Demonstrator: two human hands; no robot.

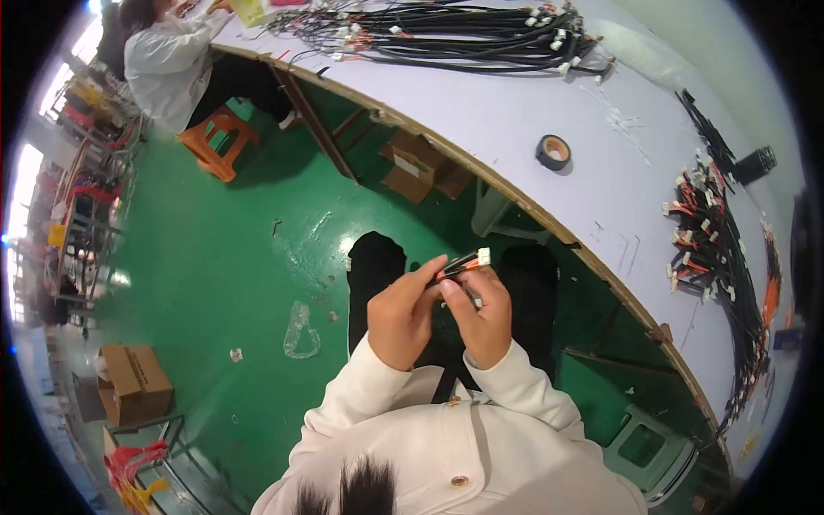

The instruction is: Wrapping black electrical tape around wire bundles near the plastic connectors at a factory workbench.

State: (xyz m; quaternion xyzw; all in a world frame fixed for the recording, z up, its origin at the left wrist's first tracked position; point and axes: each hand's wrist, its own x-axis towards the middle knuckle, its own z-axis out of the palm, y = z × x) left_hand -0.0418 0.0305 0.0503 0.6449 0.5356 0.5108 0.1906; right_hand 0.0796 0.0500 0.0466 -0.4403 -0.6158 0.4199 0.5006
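Two bare hands meet over the lap, left hand (400,319) and right hand (484,321) nearly touching. Left fingers: closed, tips pinched on a short run of black and orange-red wires (457,266). Right fingers: drawn in on the same wires, thumb tip close by the left fingertips; exact contact partly hidden. The wires sit between the hands, above the knees. Their white connector (484,257) projects free past the right index finger, pointing up and to the right.

Handling notes (judgement): grip just behind the connector, on the wires as a group, so no single strand takes the load. Let one hand anchor while the other works; light pressure should suffice. Lay strands side by side before tightening the pinch, and keep the connector face uncovered for checking. Avoid sharp bends where wires enter the connector; that joint looks like the weak point.

Beyond the knees: the worktop (481,107), curved by the lens. On it, a tape roll (542,156), black, lying flat near the edge. At right, a pile of cables (708,227) with white ends. Farther, a long bundle (463,43) of black leads. Far left, a co-worker (167,73) sits on an orange stool (197,148).
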